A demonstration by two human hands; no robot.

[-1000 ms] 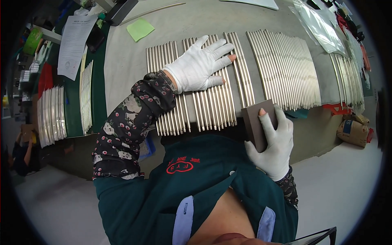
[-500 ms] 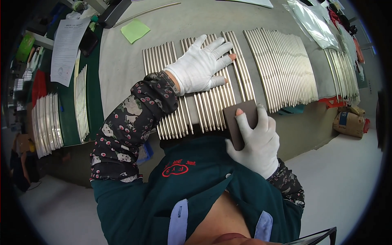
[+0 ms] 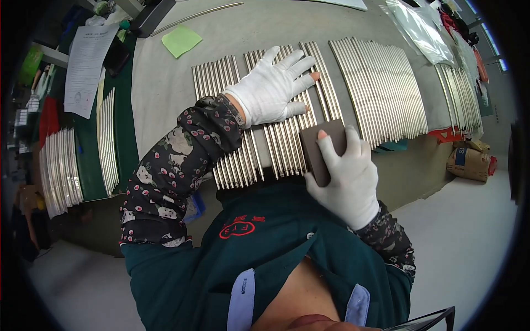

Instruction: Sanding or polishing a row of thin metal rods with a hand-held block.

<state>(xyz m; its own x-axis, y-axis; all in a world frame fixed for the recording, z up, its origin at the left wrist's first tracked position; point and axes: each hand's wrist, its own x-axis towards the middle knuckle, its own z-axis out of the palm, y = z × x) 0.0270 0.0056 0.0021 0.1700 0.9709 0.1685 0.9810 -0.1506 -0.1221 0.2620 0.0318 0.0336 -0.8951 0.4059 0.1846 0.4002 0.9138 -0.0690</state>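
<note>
My left hand (image 3: pixel 270 91), in a white glove with bare tips showing on thumb and index finger, lies flat with fingers spread over a row of slim silvery metal rods (image 3: pixel 284 149). Beside it at the left is another bunch of metal rods (image 3: pixel 237 165), partly covered by my wrist and sleeve. My right hand (image 3: pixel 351 185), gloved too with a bare thumb tip, grips a flat brown block (image 3: pixel 314 157) that looks like a sanding sponge. The block rests over the near ends of the rods at that group's right side.
A wide row of rods (image 3: pixel 383 88) lies to the right, with more rods (image 3: pixel 461 96) beyond it. At the left, rods (image 3: pixel 107 140), wrapped rods (image 3: pixel 61 171) and a paper sheet (image 3: pixel 88 69) lie on green surfaces. A green note (image 3: pixel 181 42) and clear plastic bags (image 3: pixel 419 30) are farther back.
My right hand has slid the brown block slightly away from me along the rods. The left hand stays pressed on the rods in nearly the same place.
</note>
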